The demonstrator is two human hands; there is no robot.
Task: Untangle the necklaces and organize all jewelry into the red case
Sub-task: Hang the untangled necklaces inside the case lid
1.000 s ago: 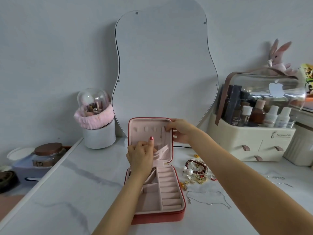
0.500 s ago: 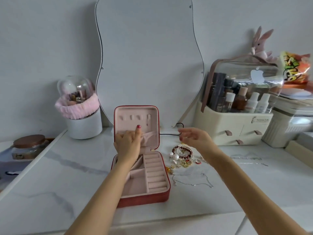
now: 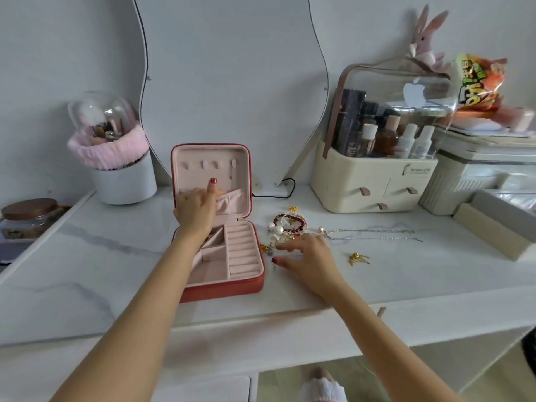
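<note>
Fingers (image 3: pixel 213 184) of left hand (image 3: pixel 195 210): index straight, pressed against the lid lining of the red case (image 3: pixel 220 227), the rest curled at the lid's elastic pocket (image 3: pixel 230 200); can't tell if they pinch it. Right hand (image 3: pixel 309 256) hovers palm-down, relaxed and spread, holding nothing, at the jewelry pile. Case sits open on bench (image 3: pixel 406 271), lid upright, tray compartments bare. Beaded bracelets (image 3: pixel 290 223) and pearls just right of case; silver necklaces (image 3: pixel 374 235) stretched out further right; gold earring (image 3: pixel 358 258) apart, near front.
</note>
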